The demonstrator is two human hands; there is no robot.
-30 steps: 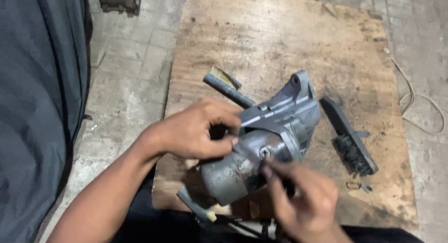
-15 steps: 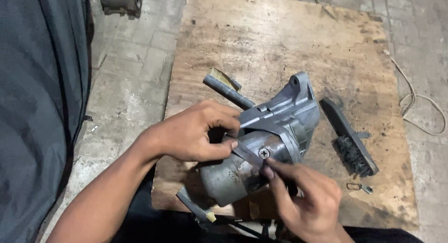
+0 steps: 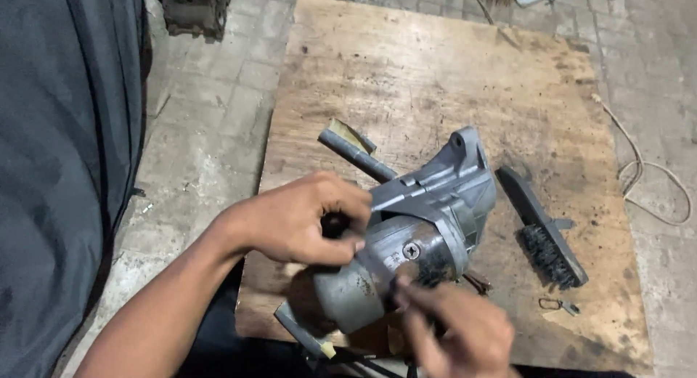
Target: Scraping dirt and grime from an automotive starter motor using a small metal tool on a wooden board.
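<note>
The grey metal motor housing point(image 3: 414, 233) lay on its side on the wooden board point(image 3: 435, 73), which rested on the paved floor point(image 3: 210, 131), so its round end with the screw point(image 3: 412, 251) faced the person. The left hand point(image 3: 305, 218) was closed around the housing body from the side to keep it steady, wrist bent inward. The right hand point(image 3: 454, 331) came from below, fingers pinched together at the end cap; what they held I cannot tell. A black wire brush point(image 3: 541, 229) lay just beside.

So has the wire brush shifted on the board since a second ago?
No. The wire brush lies at the same spot near the plywood board's right edge, beside the motor housing.
</note>
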